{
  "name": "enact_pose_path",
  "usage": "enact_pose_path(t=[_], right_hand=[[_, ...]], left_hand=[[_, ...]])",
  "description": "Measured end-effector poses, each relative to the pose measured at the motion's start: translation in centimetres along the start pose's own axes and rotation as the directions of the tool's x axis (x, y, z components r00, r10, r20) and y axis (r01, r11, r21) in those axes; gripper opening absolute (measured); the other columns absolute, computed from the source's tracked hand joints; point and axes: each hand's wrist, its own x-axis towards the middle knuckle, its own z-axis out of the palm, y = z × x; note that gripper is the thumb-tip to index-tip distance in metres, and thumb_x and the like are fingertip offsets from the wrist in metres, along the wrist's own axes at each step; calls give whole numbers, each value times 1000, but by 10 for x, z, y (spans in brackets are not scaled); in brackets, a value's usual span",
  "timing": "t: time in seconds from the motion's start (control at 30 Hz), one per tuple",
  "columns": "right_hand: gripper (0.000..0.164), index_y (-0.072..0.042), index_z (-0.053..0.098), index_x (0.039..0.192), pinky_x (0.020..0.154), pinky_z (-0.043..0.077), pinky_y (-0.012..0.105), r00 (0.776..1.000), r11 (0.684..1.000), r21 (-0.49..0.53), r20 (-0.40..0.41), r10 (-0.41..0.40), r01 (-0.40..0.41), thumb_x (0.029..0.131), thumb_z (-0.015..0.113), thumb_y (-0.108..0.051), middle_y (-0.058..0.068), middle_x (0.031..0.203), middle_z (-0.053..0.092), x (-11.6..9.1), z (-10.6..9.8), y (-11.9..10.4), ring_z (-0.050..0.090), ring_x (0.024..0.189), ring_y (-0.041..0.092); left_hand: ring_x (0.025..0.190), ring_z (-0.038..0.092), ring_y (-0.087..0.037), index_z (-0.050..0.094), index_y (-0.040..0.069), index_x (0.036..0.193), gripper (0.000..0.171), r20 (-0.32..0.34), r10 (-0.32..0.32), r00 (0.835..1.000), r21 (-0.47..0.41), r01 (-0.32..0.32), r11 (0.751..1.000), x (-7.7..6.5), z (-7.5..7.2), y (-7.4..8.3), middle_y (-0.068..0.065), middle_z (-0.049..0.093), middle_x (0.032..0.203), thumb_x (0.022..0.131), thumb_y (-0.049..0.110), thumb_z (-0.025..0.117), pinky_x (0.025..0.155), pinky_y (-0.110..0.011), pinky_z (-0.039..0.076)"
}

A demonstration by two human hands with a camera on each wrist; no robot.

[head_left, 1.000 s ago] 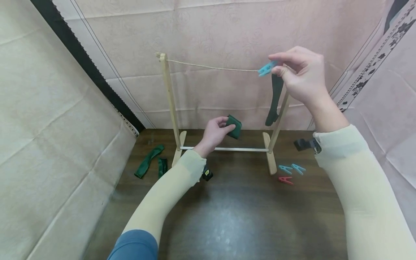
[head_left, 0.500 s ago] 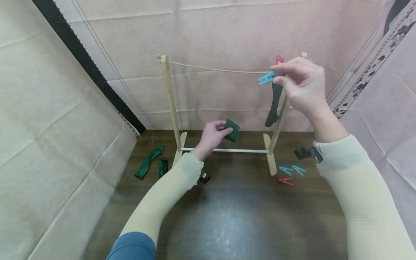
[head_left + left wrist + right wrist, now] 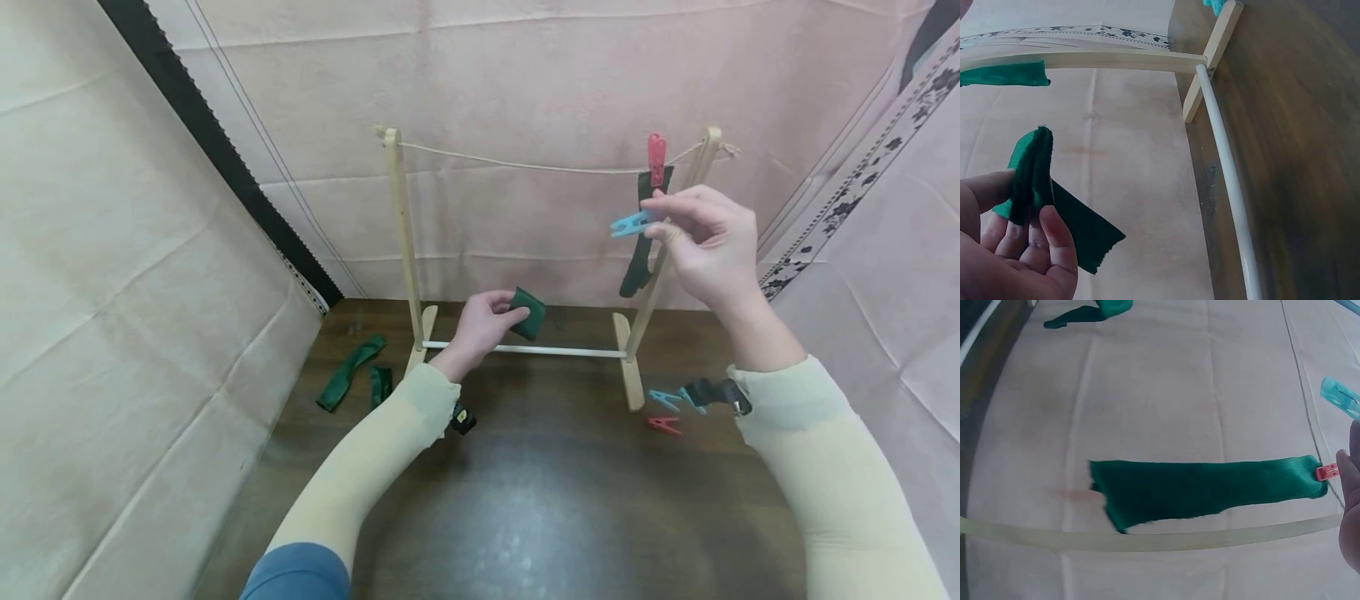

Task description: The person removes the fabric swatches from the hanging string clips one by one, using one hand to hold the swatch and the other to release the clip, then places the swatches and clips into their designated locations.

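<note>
Thumb and fingers of my left hand pinch a folded green cloth in front of the rack, above its white bottom bar. The left wrist view shows a loose end of that cloth hanging below the fingers. My right hand pinches a blue clothespin, which points left, below the string line. Behind that hand, a long green sock-shaped cloth hangs from the line by a red clothespin. The hand partly covers this hanging cloth in the head view.
A wooden rack carries the sagging string between two posts. Two green cloths lie on the table left of it. Right of the rack lie blue clothespins, partly covered by the wrist camera, and a red clothespin. Fabric walls surround the table.
My right hand has come down from the line with the blue clothespin, uncovering the red clothespin and the right post's top. My left hand has drifted slightly left and down with the folded cloth.
</note>
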Motion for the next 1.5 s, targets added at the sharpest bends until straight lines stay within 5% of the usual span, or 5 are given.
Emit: enact_pose_path(t=[0.33,0.6,0.97,1.27,1.5], right_hand=[[34,15,76,110,76,56,17,998,997,49,-17,60,-59,79,76,30,7,98,76,-55,-2,26,71,86,10],[28,17,74,108,77,54,15,986,986,27,-21,168,-167,83,72,30,22,99,72,-95,0,30,67,90,9],[27,18,73,111,89,56,17,960,960,18,-11,281,-281,86,71,28,23,101,72,-135,-2,39,71,97,7],[26,8,76,120,94,52,13,881,878,-86,2,473,-471,94,75,12,-1,105,73,-174,-11,68,72,103,3],[32,3,74,130,92,50,10,844,841,-159,71,532,-517,97,76,3,7,110,73,-190,-16,82,68,102,-5]], left_hand=[[102,76,-21,74,4,128,33,24,-21,999,9,21,1000,-9,-9,-15,-8,79,112,100,20,79,91,-39,62],[111,73,-22,73,4,129,34,34,-44,998,55,42,998,-20,-13,-25,-12,77,118,100,21,79,98,-48,58],[111,72,-21,75,6,127,34,18,-60,998,97,58,994,-32,-21,-40,-5,79,111,99,23,81,97,-42,58],[113,71,-23,74,6,128,33,55,-82,995,71,78,994,-40,-27,-54,-6,79,114,100,24,80,99,-45,58],[112,72,-25,69,3,137,42,53,-103,993,30,102,994,-42,-31,-67,-12,76,121,101,21,79,100,-56,57]])
